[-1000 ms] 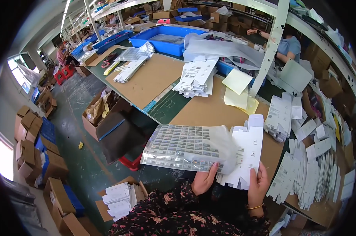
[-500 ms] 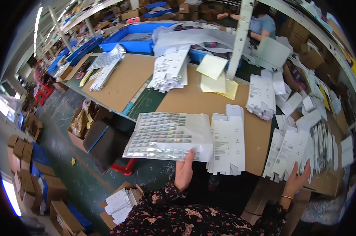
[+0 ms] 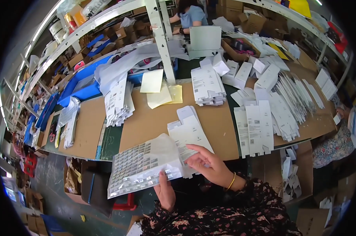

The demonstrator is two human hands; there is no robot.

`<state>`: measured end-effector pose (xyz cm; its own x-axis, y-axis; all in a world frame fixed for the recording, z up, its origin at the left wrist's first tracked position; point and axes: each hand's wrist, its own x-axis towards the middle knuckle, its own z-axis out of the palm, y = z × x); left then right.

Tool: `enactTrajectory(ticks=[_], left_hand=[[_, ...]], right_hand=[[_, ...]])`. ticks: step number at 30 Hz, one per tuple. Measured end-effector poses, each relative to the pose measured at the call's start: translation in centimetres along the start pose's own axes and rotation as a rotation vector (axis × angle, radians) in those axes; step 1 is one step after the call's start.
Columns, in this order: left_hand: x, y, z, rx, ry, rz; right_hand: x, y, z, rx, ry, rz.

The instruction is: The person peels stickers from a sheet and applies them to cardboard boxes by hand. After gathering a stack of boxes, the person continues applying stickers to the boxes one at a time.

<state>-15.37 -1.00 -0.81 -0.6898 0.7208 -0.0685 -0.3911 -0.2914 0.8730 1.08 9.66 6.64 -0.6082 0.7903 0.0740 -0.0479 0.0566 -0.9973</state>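
My left hand [image 3: 165, 192] grips the near edge of a translucent sheet of small silvery stickers [image 3: 138, 160], its thumb on top. The sheet is tilted, with rows of stickers on most of it and a bare whitish part at its right end. My right hand [image 3: 209, 164] is over that end, fingers apart and partly curled, holding nothing that I can see. Whether its fingertips touch the sheet I cannot tell. Beneath the hand lies a stack of flat white cartons [image 3: 190, 131] on the brown cardboard table cover [image 3: 146, 118], partly hidden by the sheet.
Flat white cartons [image 3: 260, 126] lie on the right beside a leaning row [image 3: 290, 96]; another stack [image 3: 208, 86] stands farther back. Yellow paper pads [image 3: 158, 92] lie near a white post [image 3: 165, 47]. Blue trays [image 3: 81, 84] stand at the left. Across the table works another person [image 3: 191, 17].
My right hand has moved left from the cartons at the right to the sheet's end. The sheet has tilted in my left hand, and the view has turned right.
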Motion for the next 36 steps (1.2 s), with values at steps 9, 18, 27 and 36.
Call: enactTrajectory(ticks=[9,18,27,36], left_hand=[[1.6,1.0,1.3,0.378,-0.178,0.009],[1.4,1.0,2.3,0.102,-0.266,0.094],[1.5,3.3,3.0,0.038,-0.161,0.003],[1.5,3.0,3.5,0.045,-0.105,0.134]], right_hand=[[1.7,0.1,-0.6,0.234,0.01,-0.035],[1.9,0.7,0.5,0.252,-0.018,-0.037],[1.6,-0.7,1.2,-0.714,0.29,-0.591],[2.2,-0.1,1.7,-0.86,0.242,-0.74]])
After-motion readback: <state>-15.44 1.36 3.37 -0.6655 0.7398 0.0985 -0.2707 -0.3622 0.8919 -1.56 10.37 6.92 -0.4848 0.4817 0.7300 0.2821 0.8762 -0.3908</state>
